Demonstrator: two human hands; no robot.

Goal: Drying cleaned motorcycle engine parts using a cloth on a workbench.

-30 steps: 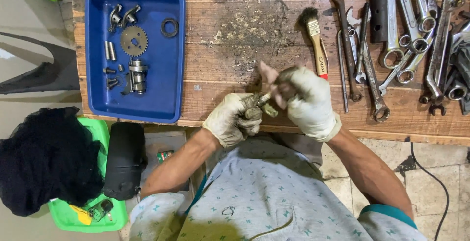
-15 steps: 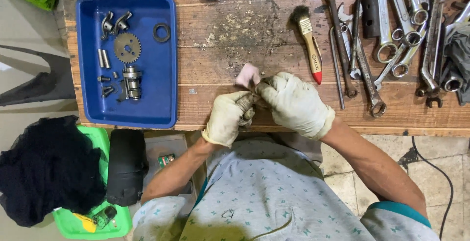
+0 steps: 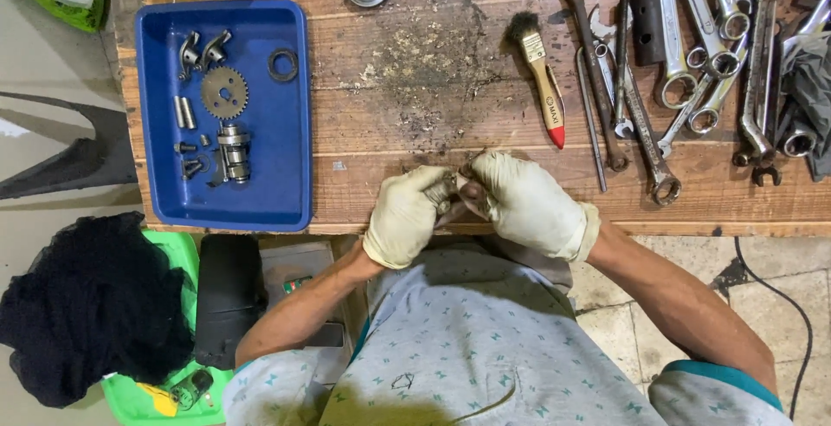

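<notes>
Here, on the wooden bench (image 3: 407, 71), a blue tray (image 3: 290, 158) at the left holds a sprocket (image 3: 224, 92) and small metal parts. At the near edge, the gloved left hand (image 3: 405, 216) and gloved right hand (image 3: 525, 203) meet, both grips clamped on a small metal part (image 3: 452, 190). Farther right lie a paintbrush (image 3: 541, 74) and wrenches (image 3: 692, 54).

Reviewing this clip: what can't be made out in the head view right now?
- Small metal part: mostly covered by the left hand and right hand; kind unclear.
- Wrenches: cut off by the top and right edges.
- Small pieces in the blue tray: too small to identify.
</notes>
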